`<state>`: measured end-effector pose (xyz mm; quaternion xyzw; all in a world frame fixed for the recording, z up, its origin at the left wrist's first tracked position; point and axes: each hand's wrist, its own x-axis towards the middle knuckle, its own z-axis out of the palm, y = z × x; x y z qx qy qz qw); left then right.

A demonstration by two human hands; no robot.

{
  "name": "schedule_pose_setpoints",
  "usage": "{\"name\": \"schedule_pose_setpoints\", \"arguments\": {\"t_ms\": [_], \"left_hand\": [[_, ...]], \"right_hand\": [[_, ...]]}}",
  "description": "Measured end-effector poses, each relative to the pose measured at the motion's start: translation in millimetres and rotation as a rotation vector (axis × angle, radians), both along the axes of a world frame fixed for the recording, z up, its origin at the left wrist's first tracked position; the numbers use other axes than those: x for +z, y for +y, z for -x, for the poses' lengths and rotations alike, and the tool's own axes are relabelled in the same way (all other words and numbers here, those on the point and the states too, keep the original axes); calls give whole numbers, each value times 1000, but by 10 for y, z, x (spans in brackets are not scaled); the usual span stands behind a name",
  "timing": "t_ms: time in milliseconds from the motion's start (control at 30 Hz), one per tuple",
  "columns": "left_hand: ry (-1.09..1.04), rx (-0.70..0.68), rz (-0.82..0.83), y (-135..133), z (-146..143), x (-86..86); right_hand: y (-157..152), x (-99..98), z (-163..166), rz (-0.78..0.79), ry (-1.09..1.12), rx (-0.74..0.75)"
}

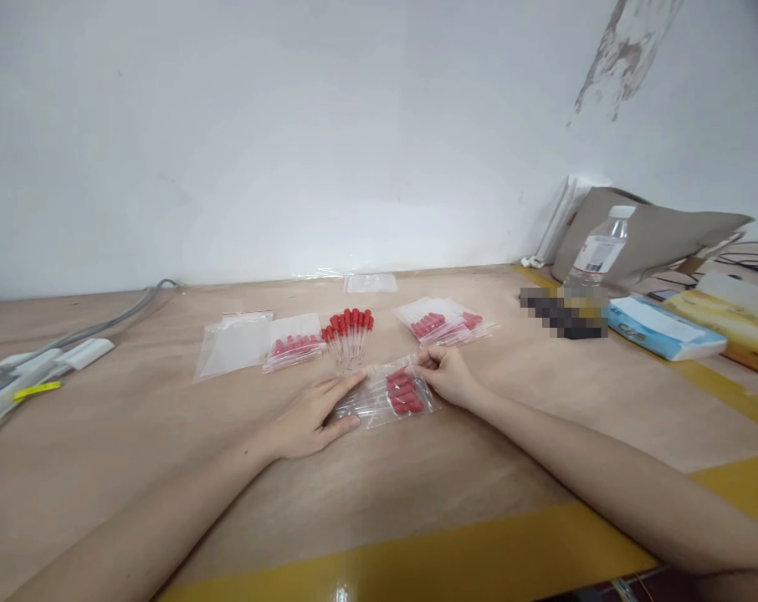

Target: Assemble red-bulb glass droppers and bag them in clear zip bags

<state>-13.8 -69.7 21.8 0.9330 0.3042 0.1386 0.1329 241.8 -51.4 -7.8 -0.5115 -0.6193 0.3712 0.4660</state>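
A clear plastic zip bag (379,412) lies on the table in front of me with several droppers inside. Their red rubber bulbs (404,391) point right, and the clear tubes run left. My left hand (313,416) rests at the left end of the bag, thumb and fingers stretched out and apart on either side of the tubes. At the bag's upper right corner, my right hand (445,374) pinches the edge of the plastic. Just behind the bag, loose droppers with red bulbs (350,324) lie fanned out, bulbs toward the wall.
Left of the loose droppers lie a filled bag (293,341) and flat bags without droppers (234,343). More filled bags (442,321) are piled at right. Farther right stand a bottle (598,249) and a blue tissue pack (666,326). A cable (119,313) runs along the left.
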Motion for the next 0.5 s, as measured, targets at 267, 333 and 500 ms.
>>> {"name": "schedule_pose_setpoints", "arguments": {"t_ms": [267,333,500], "left_hand": [[13,-8,-18,2,0,-9],[23,-13,-22,11,4,-19],[30,-24,-26,34,19,-32]], "right_hand": [[-42,92,-111,20,-12,99],[-33,85,-106,62,8,16],[-35,83,-26,200,16,226]]}}
